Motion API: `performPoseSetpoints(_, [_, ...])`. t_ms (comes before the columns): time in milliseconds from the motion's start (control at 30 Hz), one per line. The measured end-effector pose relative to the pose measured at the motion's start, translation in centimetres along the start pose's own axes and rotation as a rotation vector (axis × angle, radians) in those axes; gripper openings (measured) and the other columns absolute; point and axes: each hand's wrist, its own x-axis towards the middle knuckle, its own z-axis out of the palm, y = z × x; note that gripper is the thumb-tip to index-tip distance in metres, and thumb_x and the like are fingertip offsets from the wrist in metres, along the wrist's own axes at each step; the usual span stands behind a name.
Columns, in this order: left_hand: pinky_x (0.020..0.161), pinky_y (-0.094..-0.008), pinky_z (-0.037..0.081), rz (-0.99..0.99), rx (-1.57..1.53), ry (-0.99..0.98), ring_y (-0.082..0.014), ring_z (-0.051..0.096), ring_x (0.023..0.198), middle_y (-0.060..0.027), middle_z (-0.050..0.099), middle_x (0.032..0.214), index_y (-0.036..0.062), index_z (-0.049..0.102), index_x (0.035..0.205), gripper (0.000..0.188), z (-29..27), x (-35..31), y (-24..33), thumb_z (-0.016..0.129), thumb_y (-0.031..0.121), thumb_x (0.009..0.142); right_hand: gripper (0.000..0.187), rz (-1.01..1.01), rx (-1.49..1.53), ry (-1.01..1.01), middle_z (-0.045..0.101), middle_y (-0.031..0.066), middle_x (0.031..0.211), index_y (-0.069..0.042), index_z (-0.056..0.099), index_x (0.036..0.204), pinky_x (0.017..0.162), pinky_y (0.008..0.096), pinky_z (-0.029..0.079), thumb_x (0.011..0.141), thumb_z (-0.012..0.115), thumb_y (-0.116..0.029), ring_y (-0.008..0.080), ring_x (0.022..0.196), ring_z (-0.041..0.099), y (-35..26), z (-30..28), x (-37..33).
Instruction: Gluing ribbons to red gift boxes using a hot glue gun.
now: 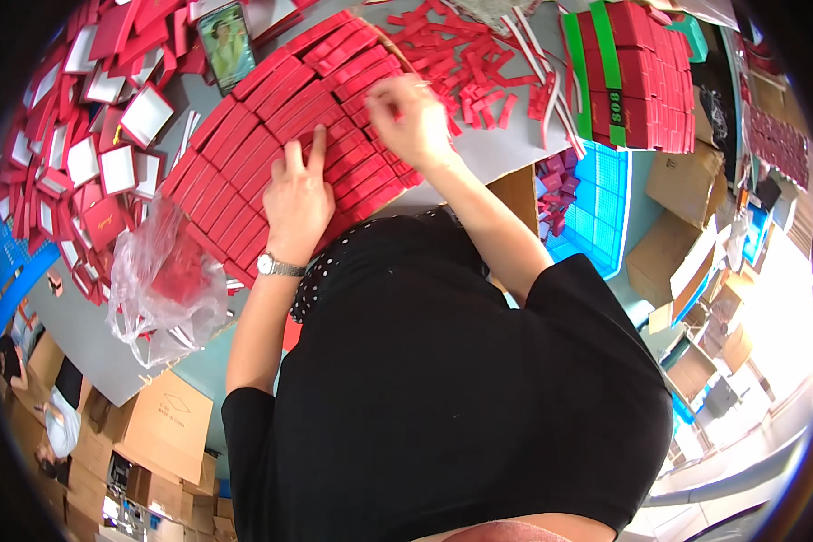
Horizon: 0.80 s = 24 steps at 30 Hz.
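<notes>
Rows of slim red boxes [235,149] stand packed side by side on the table before me. My left hand [300,194], with a watch [275,265] on its wrist, rests on top of these rows. Its index finger and the one beside it are stretched out and touch the boxes. Over the right part of the rows hovers my right hand [411,117], its fingers curled in and slightly blurred. Whatever those fingers may pinch is hidden. Beyond that hand lies a loose heap of small red strips [470,68].
Open red boxes with white insides [81,163] pile up at left, beside a clear plastic bag [167,289]. A phone [227,47] lies behind the rows. At right are a green-strapped stack of red boxes [641,86], white strips [537,68] and a blue crate [601,203].
</notes>
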Motion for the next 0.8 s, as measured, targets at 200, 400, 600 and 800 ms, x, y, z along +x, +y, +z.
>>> performPoseSetpoints(200, [0.059, -0.0364, 0.058, 0.027, 0.006, 0.06, -0.0275, 0.06, 0.085, -0.014, 0.049, 0.125, 0.0187, 0.041, 0.148, 0.078, 0.9, 0.0, -0.1, 0.066, 0.008, 0.075, 0.024, 0.539, -0.445, 0.073, 0.066, 0.011, 0.088, -0.01, 0.068, 0.093, 0.078, 0.0425, 0.052, 0.079, 0.075, -0.028, 0.0298, 0.088, 0.065, 12.4, -6.6, -5.7])
performPoseSetpoints(400, [0.067, -0.0367, 0.059, 0.015, -0.004, 0.037, -0.0278, 0.06, 0.085, -0.0154, 0.048, 0.129, 0.0171, 0.041, 0.147, 0.077, 0.8, -0.3, -0.2, 0.066, 0.006, 0.076, 0.018, 0.472, -0.544, 0.065, 0.065, 0.0126, 0.088, -0.009, 0.067, 0.089, 0.079, 0.0447, 0.051, 0.079, 0.073, -0.023, 0.0333, 0.088, 0.063, 15.9, -6.4, -7.6])
performPoseSetpoints(600, [0.071, -0.0304, 0.054, -0.186, -0.839, 0.044, -0.0234, 0.065, 0.086, -0.0158, 0.062, 0.107, 0.0061, 0.048, 0.137, 0.058, -0.1, -1.6, 1.2, 0.072, 0.016, 0.085, 0.009, 0.154, -0.319, 0.055, 0.068, 0.0099, 0.081, -0.008, 0.067, 0.091, 0.07, 0.0375, 0.053, 0.082, 0.069, -0.01, 0.0268, 0.08, 0.067, 5.8, -9.5, -4.3])
performPoseSetpoints(800, [0.057, -0.0231, 0.046, -0.423, -2.073, -0.262, -0.0102, 0.058, 0.068, -0.005, 0.064, 0.086, -0.0026, 0.062, 0.115, 0.024, -1.1, -0.7, 2.7, 0.062, 0.012, 0.096, 0.023, -0.549, -0.174, -0.153, 0.071, 0.0076, 0.096, -0.007, 0.07, 0.093, 0.067, 0.032, 0.055, 0.072, 0.076, 0.0, 0.025, 0.075, 0.068, -2.5, -7.1, -2.4])
